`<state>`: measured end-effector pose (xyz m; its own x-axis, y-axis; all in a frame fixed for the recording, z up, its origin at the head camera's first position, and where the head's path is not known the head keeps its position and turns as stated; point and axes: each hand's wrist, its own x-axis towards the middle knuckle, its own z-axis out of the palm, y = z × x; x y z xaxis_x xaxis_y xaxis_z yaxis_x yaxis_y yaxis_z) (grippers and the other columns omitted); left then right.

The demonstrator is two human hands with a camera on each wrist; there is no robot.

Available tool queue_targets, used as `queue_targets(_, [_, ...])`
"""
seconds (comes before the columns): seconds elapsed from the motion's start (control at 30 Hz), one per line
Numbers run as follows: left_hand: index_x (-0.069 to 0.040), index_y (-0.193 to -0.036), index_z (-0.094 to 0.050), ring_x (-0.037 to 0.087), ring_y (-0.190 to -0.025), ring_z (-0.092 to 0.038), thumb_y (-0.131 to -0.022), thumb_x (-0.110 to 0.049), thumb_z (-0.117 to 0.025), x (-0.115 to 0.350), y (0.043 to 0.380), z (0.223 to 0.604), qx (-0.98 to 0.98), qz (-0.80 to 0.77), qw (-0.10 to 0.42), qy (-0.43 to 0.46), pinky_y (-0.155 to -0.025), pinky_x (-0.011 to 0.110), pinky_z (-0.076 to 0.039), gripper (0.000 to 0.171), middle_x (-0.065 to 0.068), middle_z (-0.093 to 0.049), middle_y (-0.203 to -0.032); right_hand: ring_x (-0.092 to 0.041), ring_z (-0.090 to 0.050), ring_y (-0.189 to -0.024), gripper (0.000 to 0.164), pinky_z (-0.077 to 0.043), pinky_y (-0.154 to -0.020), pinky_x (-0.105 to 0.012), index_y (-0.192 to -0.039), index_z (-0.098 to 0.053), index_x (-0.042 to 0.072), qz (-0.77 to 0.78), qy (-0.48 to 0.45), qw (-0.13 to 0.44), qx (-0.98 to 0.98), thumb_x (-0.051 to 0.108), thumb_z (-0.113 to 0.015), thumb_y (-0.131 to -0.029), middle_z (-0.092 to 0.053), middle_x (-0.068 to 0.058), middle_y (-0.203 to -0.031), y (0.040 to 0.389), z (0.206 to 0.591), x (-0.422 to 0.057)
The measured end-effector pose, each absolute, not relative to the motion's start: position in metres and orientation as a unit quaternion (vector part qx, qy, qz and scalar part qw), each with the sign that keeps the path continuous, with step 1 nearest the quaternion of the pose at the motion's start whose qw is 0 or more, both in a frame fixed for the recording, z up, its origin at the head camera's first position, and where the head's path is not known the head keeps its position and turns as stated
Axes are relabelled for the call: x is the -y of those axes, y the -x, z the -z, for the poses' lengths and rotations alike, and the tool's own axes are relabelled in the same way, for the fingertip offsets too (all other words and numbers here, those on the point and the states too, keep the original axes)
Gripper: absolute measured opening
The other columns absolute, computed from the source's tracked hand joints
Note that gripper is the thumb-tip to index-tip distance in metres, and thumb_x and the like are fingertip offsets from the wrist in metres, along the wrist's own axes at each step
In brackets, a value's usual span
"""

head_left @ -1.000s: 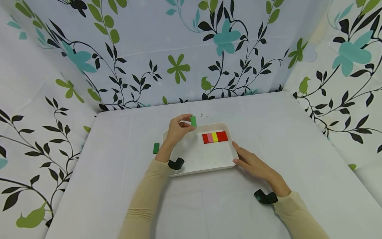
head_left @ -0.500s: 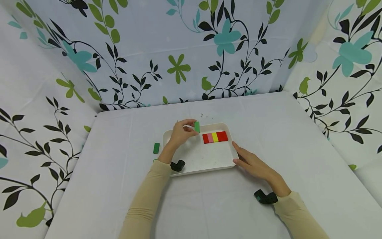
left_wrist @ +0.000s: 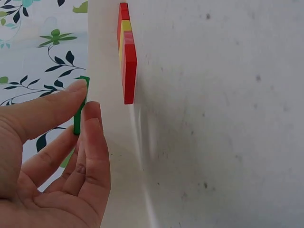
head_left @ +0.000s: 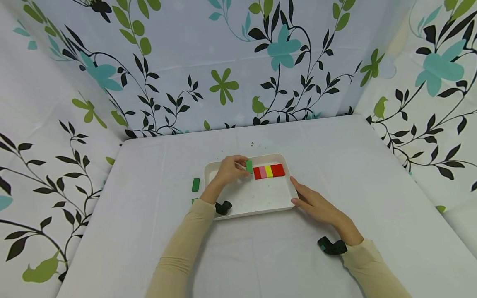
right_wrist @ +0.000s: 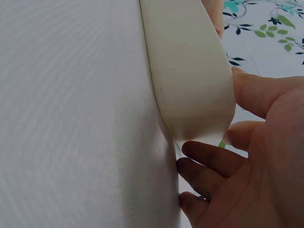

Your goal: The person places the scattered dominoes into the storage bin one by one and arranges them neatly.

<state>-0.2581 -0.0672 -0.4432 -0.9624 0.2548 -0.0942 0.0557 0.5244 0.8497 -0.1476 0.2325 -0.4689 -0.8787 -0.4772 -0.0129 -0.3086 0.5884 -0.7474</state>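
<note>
My left hand (head_left: 229,169) pinches a green rectangular block (head_left: 249,166) between thumb and fingers, over the far part of a shallow white tray (head_left: 257,198). Just right of that block, a row of flat red, pink, yellow and red blocks (head_left: 268,171) lies side by side in the tray. From the left wrist view, the pinched green block (left_wrist: 77,121) appears as a thin edge, apart from the row (left_wrist: 129,76). Against the tray's right side rests my right hand (head_left: 316,205), fingers spread. The right wrist view has its fingertips touching the tray's outer wall (right_wrist: 190,66).
Left of the tray, a dark green block (head_left: 195,185) lies on the white-covered table (head_left: 149,231). Part of another green block (head_left: 194,200) shows beside my left wrist. Leaf-patterned curtains (head_left: 223,49) stand behind and at both sides.
My left hand has come down and slightly right with the green block, closer to the left end of the row. The right hand and the tray stay in place.
</note>
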Motion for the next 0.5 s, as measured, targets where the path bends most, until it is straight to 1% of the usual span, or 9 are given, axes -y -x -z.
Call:
queue_targets(0.3, [-0.003,-0.121,-0.067,0.022,-0.089,-0.064,-0.073,-0.005,-0.084,0.0644,0.2581,0.4465,-0.874,-0.462,0.12,-0.091,-0.069,0.025,-0.051,0.051,0.012,-0.067,-0.104,-0.039,-0.025,-0.147,0.073,-0.026,-0.114,-0.057,-0.157,-0.013,0.009,0.394,0.223,0.104,-0.886,0.034,-0.052,-0.101,-0.021,-0.018,-0.161,0.1475,0.4693,-0.2326])
queue_targets(0.5, [-0.002,-0.121,-0.067,0.021,-0.088,-0.062,-0.074,-0.005,-0.084,0.0625,0.2585,0.4489,-0.884,-0.44,0.124,-0.099,-0.071,0.025,-0.052,0.05,0.012,-0.066,-0.103,-0.039,-0.025,-0.147,0.073,-0.026,-0.114,-0.057,-0.157,-0.013,0.009,0.395,0.223,0.103,-0.885,0.034,-0.052,-0.101,-0.021,-0.018,-0.161,0.1474,0.4697,-0.2325])
